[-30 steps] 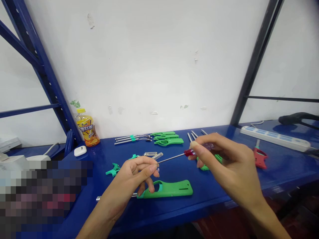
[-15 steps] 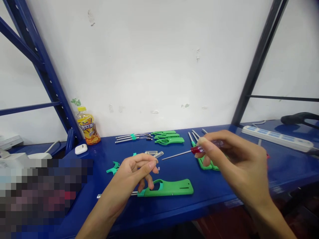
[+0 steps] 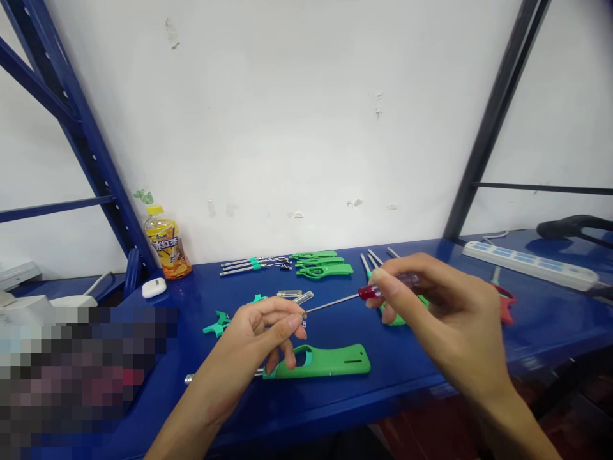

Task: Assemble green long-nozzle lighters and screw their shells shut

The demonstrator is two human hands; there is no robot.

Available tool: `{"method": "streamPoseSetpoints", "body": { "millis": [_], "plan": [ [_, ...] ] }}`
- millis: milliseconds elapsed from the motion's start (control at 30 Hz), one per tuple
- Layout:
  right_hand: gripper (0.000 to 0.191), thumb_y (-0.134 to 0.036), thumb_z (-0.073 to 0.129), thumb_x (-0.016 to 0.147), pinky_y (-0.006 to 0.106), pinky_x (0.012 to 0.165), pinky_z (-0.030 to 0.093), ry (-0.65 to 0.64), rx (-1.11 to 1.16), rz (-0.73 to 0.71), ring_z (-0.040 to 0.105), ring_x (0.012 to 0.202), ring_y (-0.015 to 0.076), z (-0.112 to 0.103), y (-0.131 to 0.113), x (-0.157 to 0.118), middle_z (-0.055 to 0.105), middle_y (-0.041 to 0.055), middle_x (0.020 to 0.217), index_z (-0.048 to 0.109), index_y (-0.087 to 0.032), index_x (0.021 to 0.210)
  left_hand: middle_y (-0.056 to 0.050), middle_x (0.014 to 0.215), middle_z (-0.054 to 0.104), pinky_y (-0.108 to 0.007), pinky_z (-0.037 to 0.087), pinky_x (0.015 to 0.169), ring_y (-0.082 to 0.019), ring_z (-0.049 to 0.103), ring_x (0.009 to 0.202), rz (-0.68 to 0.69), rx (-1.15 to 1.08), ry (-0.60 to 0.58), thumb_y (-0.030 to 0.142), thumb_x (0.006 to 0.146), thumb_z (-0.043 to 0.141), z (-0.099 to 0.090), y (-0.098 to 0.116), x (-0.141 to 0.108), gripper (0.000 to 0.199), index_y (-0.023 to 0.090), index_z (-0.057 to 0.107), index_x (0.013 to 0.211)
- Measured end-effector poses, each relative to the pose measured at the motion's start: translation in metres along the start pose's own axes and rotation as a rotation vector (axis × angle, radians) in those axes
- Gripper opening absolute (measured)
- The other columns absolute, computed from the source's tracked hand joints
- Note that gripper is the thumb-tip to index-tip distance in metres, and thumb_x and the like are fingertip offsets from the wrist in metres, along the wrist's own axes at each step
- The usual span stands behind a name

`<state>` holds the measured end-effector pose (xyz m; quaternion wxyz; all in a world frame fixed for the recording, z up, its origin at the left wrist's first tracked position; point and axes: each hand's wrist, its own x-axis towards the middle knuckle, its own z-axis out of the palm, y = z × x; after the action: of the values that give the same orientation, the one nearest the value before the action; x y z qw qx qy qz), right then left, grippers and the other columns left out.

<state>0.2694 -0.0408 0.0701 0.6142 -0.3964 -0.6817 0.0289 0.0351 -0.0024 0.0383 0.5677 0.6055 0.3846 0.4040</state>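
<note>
My right hand (image 3: 440, 313) grips a screwdriver (image 3: 368, 292) by its red and clear handle, the shaft pointing left. Its tip meets the fingertips of my left hand (image 3: 268, 332), where thumb and forefinger pinch something tiny, perhaps a screw, too small to name. Below my left hand lies a green lighter (image 3: 335, 361) with a metal tube, partly hidden by that hand. Teal trigger pieces (image 3: 219, 324) rest to the left of it. Small clear parts (image 3: 302, 298) lie just behind the fingertips.
Metal tubes with wires (image 3: 253, 263) and green casings (image 3: 323, 269) lie at the back of the blue table (image 3: 287, 412). A drink bottle (image 3: 167, 246) and white case (image 3: 154, 287) stand left. At right are a power strip (image 3: 529, 263) and red-handled scissors (image 3: 506, 305).
My right hand has moved left, bringing the screwdriver tip to the fingertips of my left hand. The red-handled scissors now show more beside my right hand.
</note>
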Motion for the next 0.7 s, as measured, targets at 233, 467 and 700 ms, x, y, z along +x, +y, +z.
{"method": "streamPoseSetpoints", "body": {
  "millis": [233,467,700],
  "plan": [
    [0.011,-0.028,0.073,0.097,0.024,0.05,0.051,-0.015,0.012,0.016,0.07,0.055,0.0131,0.0,0.0,0.002,0.067,-0.0061,0.06,0.072,-0.027,0.087,-0.001,0.085,0.072,-0.017,0.031,0.042,-0.006,0.058,0.051,-0.007,0.005,-0.008,0.05,0.089,0.079,0.0,0.003,-0.002,0.035,0.017,0.071,0.098],
    [0.013,-0.029,0.072,0.097,0.022,0.048,0.05,-0.011,-0.007,0.028,0.064,0.052,0.0101,0.001,0.002,0.003,0.07,-0.0048,0.069,0.071,-0.024,0.086,-0.004,0.073,0.071,-0.021,0.035,0.045,-0.015,0.063,0.062,-0.049,0.045,-0.053,0.055,0.081,0.083,0.006,0.008,-0.006,0.04,0.017,0.074,0.09],
    [0.009,-0.03,0.072,0.097,0.024,0.048,0.049,-0.082,0.041,0.064,0.064,0.051,0.0105,0.003,0.001,0.005,0.073,-0.0046,0.072,0.071,-0.024,0.091,-0.001,0.07,0.068,-0.023,0.043,0.055,-0.016,0.06,0.067,-0.092,0.06,-0.178,0.05,0.084,0.081,0.008,-0.006,0.0,0.033,0.019,0.071,0.087]
  ]
}}
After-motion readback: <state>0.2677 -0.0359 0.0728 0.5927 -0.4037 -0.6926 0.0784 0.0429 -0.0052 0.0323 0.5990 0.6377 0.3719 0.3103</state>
